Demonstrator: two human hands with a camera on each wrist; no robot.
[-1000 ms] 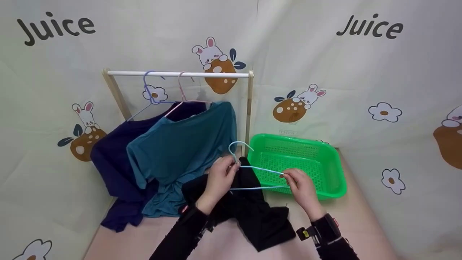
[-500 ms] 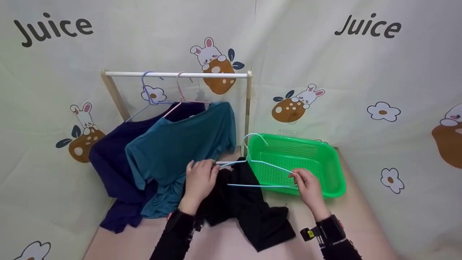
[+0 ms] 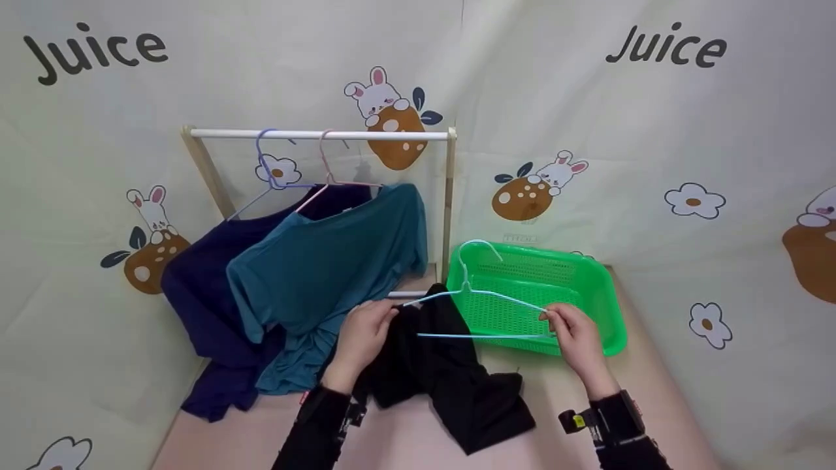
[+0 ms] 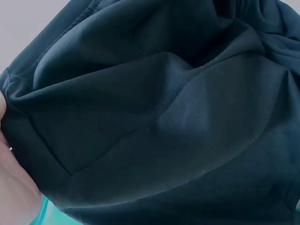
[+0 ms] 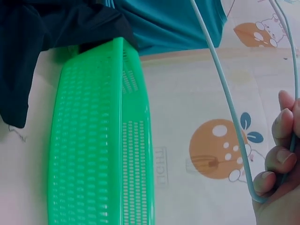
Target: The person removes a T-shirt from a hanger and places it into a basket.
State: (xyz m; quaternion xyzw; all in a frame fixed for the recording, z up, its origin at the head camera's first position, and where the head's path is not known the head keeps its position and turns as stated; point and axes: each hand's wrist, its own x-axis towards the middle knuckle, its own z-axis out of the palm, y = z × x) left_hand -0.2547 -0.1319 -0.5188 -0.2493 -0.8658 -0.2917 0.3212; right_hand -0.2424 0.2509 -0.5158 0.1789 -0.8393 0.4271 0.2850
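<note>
- Head view: two hands are working one thin, triangular light-blue hanger [image 3: 466, 286] between four and five o'clock. The left hand [image 3: 360, 339], at seven, is pinching one crumpled black garment [image 3: 457, 378] at the hanger's left end; the right hand [image 3: 578, 336], at four, is gripping the right end.
- Head view: one wooden rack [image 3: 449, 189] is standing towards ten o'clock, its smooth white bar [image 3: 297, 135] bearing two more hangers: a purple hanger [image 3: 263, 156] carrying a navy garment [image 3: 202, 287], and a pink hanger [image 3: 324, 156] carrying a softly draping teal garment [image 3: 320, 254].
- Head view: one rectangular, perforated green basket [image 3: 597, 307] is sitting at four o'clock on the pinkish worktop [image 3: 659, 385].
- Left wrist view: smooth, seamed black cloth is filling most of the view; part of the left hand is touching its edge at eight o'clock.
- Right wrist view: four fingers [image 5: 280, 159] are curling round the hanger's slim rod at four o'clock; the basket's slotted wall is showing at eight.
</note>
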